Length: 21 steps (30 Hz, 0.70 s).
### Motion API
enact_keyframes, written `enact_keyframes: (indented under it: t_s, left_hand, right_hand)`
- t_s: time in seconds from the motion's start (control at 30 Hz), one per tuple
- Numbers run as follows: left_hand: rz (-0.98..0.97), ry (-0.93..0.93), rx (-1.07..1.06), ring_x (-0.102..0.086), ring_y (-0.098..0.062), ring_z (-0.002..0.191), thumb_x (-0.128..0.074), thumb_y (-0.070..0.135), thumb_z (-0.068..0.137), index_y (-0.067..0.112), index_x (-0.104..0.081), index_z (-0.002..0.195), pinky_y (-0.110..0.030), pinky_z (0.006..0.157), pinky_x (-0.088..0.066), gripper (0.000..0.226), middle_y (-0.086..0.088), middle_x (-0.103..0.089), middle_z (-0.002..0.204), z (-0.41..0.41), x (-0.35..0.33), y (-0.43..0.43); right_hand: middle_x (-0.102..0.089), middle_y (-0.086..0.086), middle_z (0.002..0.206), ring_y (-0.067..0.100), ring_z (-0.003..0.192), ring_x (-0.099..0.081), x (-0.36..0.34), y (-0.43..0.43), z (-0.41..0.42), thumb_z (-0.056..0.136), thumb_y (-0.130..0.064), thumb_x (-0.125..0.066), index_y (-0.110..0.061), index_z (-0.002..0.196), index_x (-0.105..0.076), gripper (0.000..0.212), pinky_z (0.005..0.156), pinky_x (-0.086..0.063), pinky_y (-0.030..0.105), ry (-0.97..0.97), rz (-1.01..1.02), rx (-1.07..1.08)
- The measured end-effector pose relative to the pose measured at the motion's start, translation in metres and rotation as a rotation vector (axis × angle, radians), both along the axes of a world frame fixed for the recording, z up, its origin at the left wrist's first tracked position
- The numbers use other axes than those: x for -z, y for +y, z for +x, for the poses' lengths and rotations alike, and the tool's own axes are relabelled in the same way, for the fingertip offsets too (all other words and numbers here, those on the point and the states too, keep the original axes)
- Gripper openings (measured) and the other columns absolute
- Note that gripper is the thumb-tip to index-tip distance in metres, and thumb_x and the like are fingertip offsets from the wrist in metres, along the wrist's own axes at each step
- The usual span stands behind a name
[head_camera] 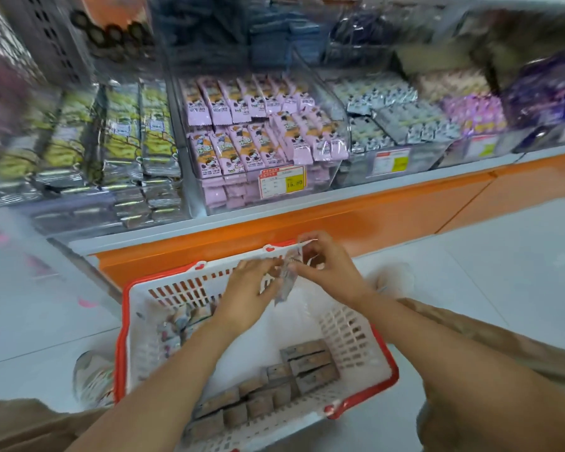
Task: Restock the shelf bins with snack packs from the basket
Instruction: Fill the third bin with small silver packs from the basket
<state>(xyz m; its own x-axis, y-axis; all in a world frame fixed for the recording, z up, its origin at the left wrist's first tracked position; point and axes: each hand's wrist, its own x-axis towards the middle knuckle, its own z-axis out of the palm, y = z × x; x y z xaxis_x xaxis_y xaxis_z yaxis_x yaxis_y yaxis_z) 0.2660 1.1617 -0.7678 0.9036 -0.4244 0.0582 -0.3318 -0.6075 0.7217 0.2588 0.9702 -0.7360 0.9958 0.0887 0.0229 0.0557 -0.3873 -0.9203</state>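
Two hands meet on one pack over the basket.
Mid-frame, both forearms reach forward. The right hand [323, 272] pinches a pale, shiny pack [285, 287] near its top. The left hand [248, 290] touches its side; blur hides whether it grips. The pack hangs above the basket's [124, 324] far end, with blurred brown packs [309, 363] below.
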Motion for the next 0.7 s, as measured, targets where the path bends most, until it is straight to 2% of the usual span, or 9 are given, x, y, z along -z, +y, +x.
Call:
enact_keyframes:
  t_s: [0.07,0.2,0.3,0.4,0.47,0.5,0.57,0.63,0.7]
  left_hand:
    - [-0.096,0.017,-0.015,-0.045,-0.015,0.105,-0.057,0.025,0.099,0.026,-0.060,0.113,-0.032,0.088,-0.036,0.014,0.012,-0.058,0.103,-0.001,-0.013,-0.008]
    - [-0.304,0.141,-0.078,-0.050,-0.014,0.094,-0.055,0.025,0.100,0.021,-0.061,0.108,-0.026,0.080,-0.038,0.010,0.002,-0.059,0.100,-0.002,-0.035,-0.020]
    - [-0.432,0.175,-0.101,-0.052,-0.010,0.088,-0.055,0.022,0.100,0.022,-0.059,0.109,-0.018,0.074,-0.040,0.010,0.003,-0.061,0.099,-0.005,-0.059,-0.032]
    - [-0.436,0.156,-0.072,-0.054,-0.017,0.093,-0.056,0.025,0.100,0.030,-0.058,0.105,-0.025,0.075,-0.040,0.007,0.003,-0.062,0.100,-0.003,-0.076,-0.045]
    - [-0.385,0.087,-0.062,-0.050,-0.020,0.106,-0.055,0.033,0.100,0.030,-0.060,0.107,-0.031,0.083,-0.040,0.010,0.006,-0.059,0.105,0.001,-0.087,-0.054]
    - [-0.327,-0.006,-0.075,-0.044,-0.017,0.114,-0.053,0.038,0.099,0.026,-0.061,0.115,-0.033,0.092,-0.038,0.022,0.009,-0.056,0.113,0.004,-0.093,-0.059]
    - [-0.167,-0.289,-0.156,-0.031,-0.012,0.127,-0.048,0.041,0.096,0.019,-0.055,0.133,-0.030,0.107,-0.024,0.044,0.009,-0.049,0.128,0.010,-0.108,-0.062]
    - [0.033,-0.538,-0.207,-0.021,-0.018,0.143,-0.052,0.029,0.096,0.017,-0.041,0.147,-0.035,0.118,-0.007,0.053,0.000,-0.040,0.148,0.020,-0.116,-0.059]
    - [0.265,-0.598,-0.216,-0.006,-0.024,0.152,-0.055,0.022,0.095,0.016,-0.024,0.156,-0.041,0.121,0.009,0.068,-0.006,-0.020,0.163,0.033,-0.116,-0.053]
  right_hand:
    - [-0.070,0.002,0.094,0.014,0.082,-0.064,-0.018,-0.002,-0.005,0.080,-0.016,-0.079,-0.021,0.114,-0.053,0.042,0.073,-0.050,0.023,-0.044,0.083,0.023]
    - [-0.066,0.002,0.112,0.014,0.096,-0.063,-0.036,-0.015,-0.019,0.082,-0.014,-0.077,-0.019,0.121,-0.050,0.048,0.077,-0.050,0.028,-0.093,0.082,0.012]
    - [-0.065,-0.001,0.104,0.007,0.085,-0.061,-0.046,-0.027,-0.031,0.084,-0.013,-0.075,-0.013,0.115,-0.055,0.037,0.073,-0.049,0.021,-0.084,-0.006,-0.012]
    - [-0.065,-0.002,0.094,0.006,0.077,-0.058,-0.061,-0.035,-0.036,0.083,-0.013,-0.076,-0.012,0.106,-0.059,0.029,0.068,-0.048,0.018,-0.137,-0.025,0.031]
    - [-0.063,-0.002,0.089,0.009,0.076,-0.056,-0.077,-0.042,-0.033,0.079,-0.019,-0.075,-0.015,0.103,-0.060,0.029,0.068,-0.047,0.021,-0.191,-0.022,0.083]
    - [-0.062,-0.001,0.087,0.009,0.074,-0.054,-0.086,-0.047,-0.029,0.077,-0.018,-0.074,-0.019,0.101,-0.059,0.028,0.067,-0.047,0.022,-0.214,-0.024,0.114]
    - [-0.058,-0.001,0.083,0.004,0.068,-0.049,-0.103,-0.060,-0.018,0.079,-0.009,-0.073,-0.021,0.099,-0.058,0.028,0.062,-0.044,0.019,-0.272,-0.042,0.194]
    - [-0.055,-0.003,0.078,-0.001,0.061,-0.045,-0.120,-0.076,0.000,0.082,-0.005,-0.070,-0.017,0.100,-0.059,0.024,0.056,-0.039,0.014,-0.326,-0.128,0.301]
    - [-0.053,-0.005,0.076,-0.001,0.058,-0.045,-0.133,-0.093,0.022,0.085,-0.010,-0.068,-0.018,0.098,-0.058,0.018,0.052,-0.037,0.012,-0.366,-0.227,0.399]
